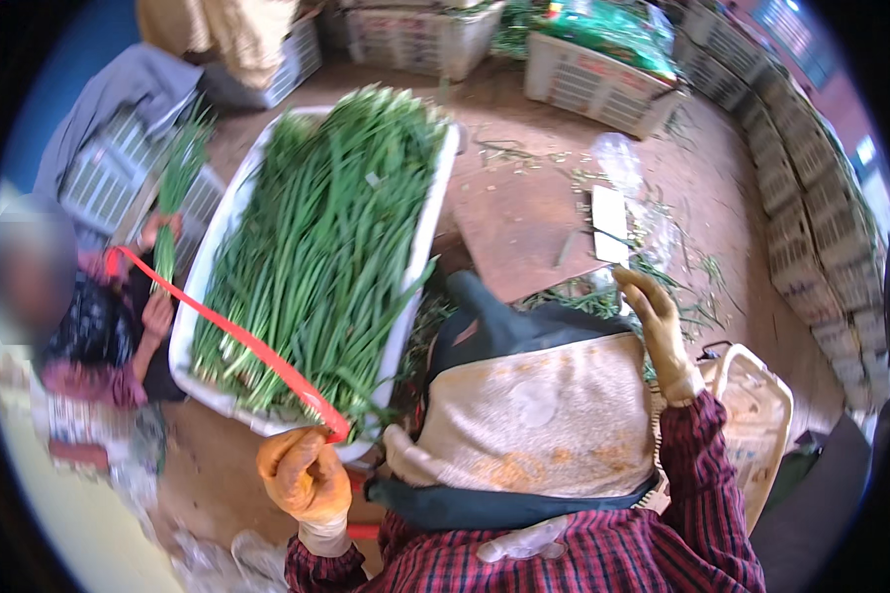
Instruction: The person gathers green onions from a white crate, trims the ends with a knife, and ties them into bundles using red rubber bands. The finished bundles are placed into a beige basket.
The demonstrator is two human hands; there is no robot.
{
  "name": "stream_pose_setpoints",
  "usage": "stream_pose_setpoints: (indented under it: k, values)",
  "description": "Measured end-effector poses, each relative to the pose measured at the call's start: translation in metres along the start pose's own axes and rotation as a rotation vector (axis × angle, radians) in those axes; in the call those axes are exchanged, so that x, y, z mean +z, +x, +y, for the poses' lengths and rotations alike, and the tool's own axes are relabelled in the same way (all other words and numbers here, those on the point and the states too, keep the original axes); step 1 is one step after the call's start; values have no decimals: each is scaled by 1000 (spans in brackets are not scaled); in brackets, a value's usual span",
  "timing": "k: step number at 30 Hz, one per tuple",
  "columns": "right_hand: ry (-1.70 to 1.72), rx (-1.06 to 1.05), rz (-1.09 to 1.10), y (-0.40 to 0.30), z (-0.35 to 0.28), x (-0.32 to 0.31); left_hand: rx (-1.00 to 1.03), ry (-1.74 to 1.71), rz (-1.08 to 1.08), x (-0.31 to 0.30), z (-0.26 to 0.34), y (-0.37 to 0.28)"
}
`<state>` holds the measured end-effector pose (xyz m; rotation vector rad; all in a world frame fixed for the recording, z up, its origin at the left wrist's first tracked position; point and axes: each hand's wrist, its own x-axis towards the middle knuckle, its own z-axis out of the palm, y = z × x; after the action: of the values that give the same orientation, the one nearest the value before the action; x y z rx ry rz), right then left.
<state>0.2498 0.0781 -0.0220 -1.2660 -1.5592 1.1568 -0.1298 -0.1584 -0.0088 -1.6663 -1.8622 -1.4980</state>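
My left hand (304,474), in an orange-stained glove, pinches one end of a red plastic strap (245,337). The strap stretches up and left across the corner of a white tub (434,200) to a co-worker's arm; whether it is held there I cannot tell. Long green onion-like stalks (326,244) fill the tub. My right hand (660,326), in a pale glove, is raised beside my lap with fingers extended, holding nothing. Just past its fingertips are loose green trimmings (586,296) and a white rectangular piece (610,222). A beige cloth (541,415) covers my lap.
At left, a seated co-worker holds a bunch of green stalks (174,185) in both hands. A brown board (523,230) lies ahead of my knees. Stacked crates (808,200) line the right side, and a pale basket (767,400) stands by my right arm. Another crate (601,93) stands ahead.
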Motion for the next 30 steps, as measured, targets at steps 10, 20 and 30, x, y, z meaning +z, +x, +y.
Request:
stream_pose_setpoints:
  k: [10,20,30]
  values:
    - [-529,480,165,72,169,-36,350,-165,-443,173,26,111]
    - [203,68,84,50,179,-6,153,-239,-692,276,-20,103]
    - [480,402,240,70,183,-53,364,-107,-948,307,-21,110]
